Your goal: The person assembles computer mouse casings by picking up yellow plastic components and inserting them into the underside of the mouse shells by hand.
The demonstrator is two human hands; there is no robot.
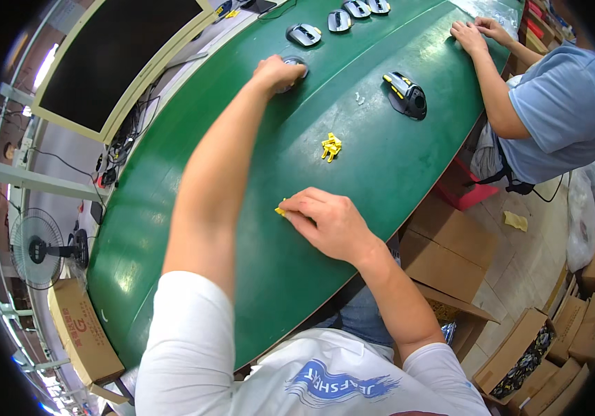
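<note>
At the far side of the green table, my left hand (278,73) curls over a grey computer mouse (300,62); the palm and fingers cover most of it. Nearer to me, my right hand (330,222) pinches a small yellow plastic piece (281,209) between thumb and fingertips, low over the tabletop. A little pile of yellow plastic pieces (331,146) lies beyond that hand. To its far right sits a black mouse with yellow strips (406,96). Tiny pale bits (359,98) lie left of this mouse.
Several grey-and-black mice (303,35) are lined up along the far end of the green table (172,180). A monitor (120,59) stands at the left, a fan (36,248) below it. A co-worker in blue (561,97) works at the right edge. Cardboard boxes (443,260) stand by the table.
</note>
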